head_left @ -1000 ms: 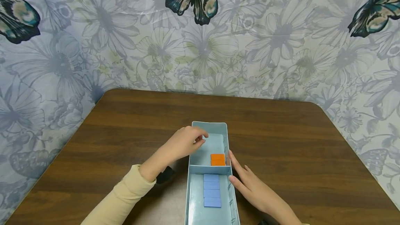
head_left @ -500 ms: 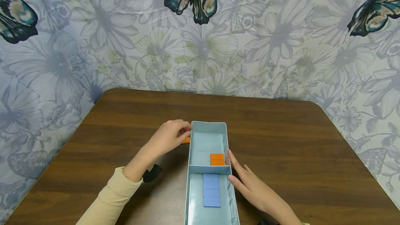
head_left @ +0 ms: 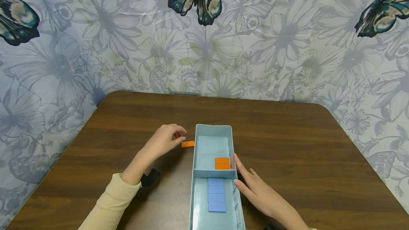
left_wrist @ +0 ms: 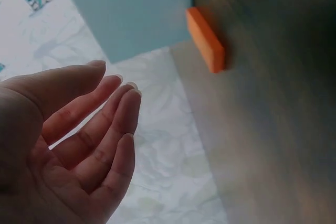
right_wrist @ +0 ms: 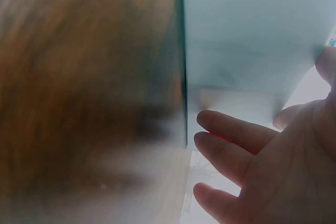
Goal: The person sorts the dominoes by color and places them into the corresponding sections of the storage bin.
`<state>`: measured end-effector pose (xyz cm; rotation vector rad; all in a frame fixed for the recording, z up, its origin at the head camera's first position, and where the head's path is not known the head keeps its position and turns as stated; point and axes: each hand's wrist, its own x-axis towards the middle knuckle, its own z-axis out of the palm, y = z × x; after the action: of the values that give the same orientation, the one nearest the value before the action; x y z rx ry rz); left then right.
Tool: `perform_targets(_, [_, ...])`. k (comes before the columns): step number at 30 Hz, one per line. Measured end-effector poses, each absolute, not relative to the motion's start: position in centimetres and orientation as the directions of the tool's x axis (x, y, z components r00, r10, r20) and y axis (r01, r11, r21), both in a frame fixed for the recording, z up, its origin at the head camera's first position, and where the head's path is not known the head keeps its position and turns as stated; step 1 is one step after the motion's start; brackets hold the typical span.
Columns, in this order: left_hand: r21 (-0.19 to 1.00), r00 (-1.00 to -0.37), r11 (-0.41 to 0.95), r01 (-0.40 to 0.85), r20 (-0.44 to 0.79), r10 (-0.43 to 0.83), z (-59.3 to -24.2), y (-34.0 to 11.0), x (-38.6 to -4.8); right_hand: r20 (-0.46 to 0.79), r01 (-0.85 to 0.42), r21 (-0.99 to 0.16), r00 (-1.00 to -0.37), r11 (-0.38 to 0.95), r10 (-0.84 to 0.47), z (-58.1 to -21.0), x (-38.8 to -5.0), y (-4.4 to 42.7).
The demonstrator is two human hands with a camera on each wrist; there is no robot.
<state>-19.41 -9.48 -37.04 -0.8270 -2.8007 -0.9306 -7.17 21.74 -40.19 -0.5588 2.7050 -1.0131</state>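
Observation:
A long pale blue two-compartment box [head_left: 211, 148] lies lengthwise on the table. Left of its far compartment my left hand [head_left: 163, 140] hovers with loosely bent fingers, holding nothing. Close by that hand, an orange block [head_left: 187, 144] lies on the table against the box's outer left side; the left wrist view shows this orange block [left_wrist: 206, 40] as a thin bar. My right hand [head_left: 257, 189] rests fingertips on the box's right side, fingers extended. Inside the far compartment are orange blocks [head_left: 222, 163] by the divider. Several blue blocks [head_left: 217, 194] form a column in the near compartment.
The brown wooden table [head_left: 287, 144] extends on both sides of the box. A floral cloth [head_left: 153, 52] with butterflies hangs behind it. The divider [head_left: 214, 173] crosses the box between its compartments. The box's near end is out of frame.
My left hand has moved from over the far compartment out to the left, past the box's rim. The orange block outside the box now shows fully. My right hand has stayed put.

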Motion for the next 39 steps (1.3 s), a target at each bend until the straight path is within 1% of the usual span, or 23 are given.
perform_targets(4, [0.528, -0.856, 0.681, 0.506, 0.210, 0.473, -37.8, -9.9, -19.8, -0.062, -0.268, -0.666, -0.910, 0.696, -0.410, -40.1, -7.1, 21.7])
perform_targets(9, [0.538, -0.866, 0.698, 0.473, 0.140, 0.480, -38.7, -10.1, -20.2, -0.074, -0.256, -0.664, -0.913, 0.703, -0.401, -40.0, -7.1, 21.6])
perform_targets(13, [0.521, -0.866, 0.715, 0.466, 0.105, 0.488, -39.3, -10.1, -20.4, -0.068, -0.262, -0.666, -0.911, 0.698, -0.407, -40.0, -7.1, 21.6])
perform_targets(20, [0.473, -0.851, 0.728, 0.496, 0.099, 0.515, -40.1, -9.7, -20.5, -0.063, -0.268, -0.666, -0.909, 0.696, -0.411, -40.1, -7.1, 21.7])
perform_targets(30, [0.438, -0.842, 0.739, 0.511, 0.085, 0.532, -40.2, -9.4, -20.5, -0.073, -0.260, -0.675, -0.908, 0.691, -0.413, -40.1, -7.1, 21.7])
perform_targets(39, [0.385, -0.847, 0.766, 0.514, 0.092, 0.523, -40.1, -9.0, -20.5, -0.057, -0.276, -0.674, -0.905, 0.686, -0.421, -40.2, -7.2, 21.8])
